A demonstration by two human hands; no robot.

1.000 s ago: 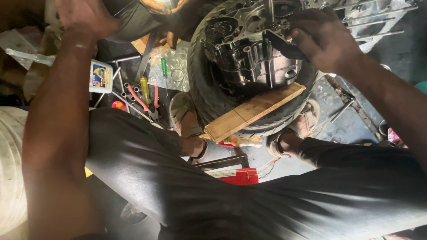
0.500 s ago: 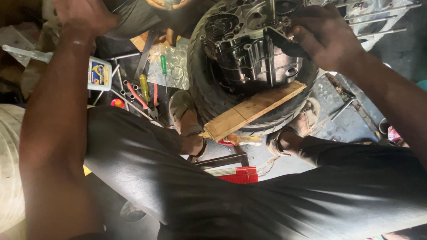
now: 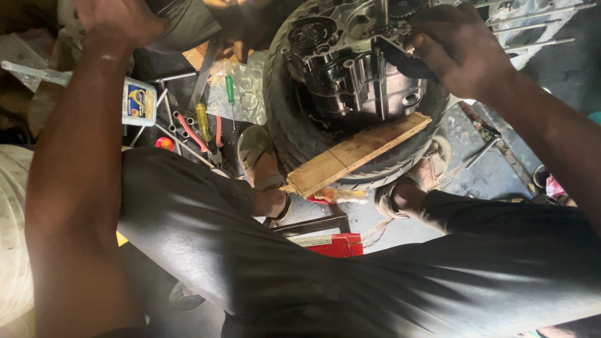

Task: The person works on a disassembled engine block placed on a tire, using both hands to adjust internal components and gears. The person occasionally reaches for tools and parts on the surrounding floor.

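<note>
While resting in a black rubber tyre (image 3: 294, 134) at 12 o'clock, the dark metal engine case (image 3: 350, 75) lies open, gears bare | right hand (image 3: 460, 47) pinches its rim | left hand (image 3: 116, 19) at 10 o'clock, grip unclear | reassembly undone, judging by scattered screwdrivers (image 3: 203, 122).

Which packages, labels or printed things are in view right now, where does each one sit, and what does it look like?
Small white container: on the floor among the hand tools, just right of the left forearm; boxy, with a blue and yellow label.
Red box: on the floor under the low stool frame, between the person's feet; flat, red, with a pale label strip along its top edge.
No signs or screens show.
</note>
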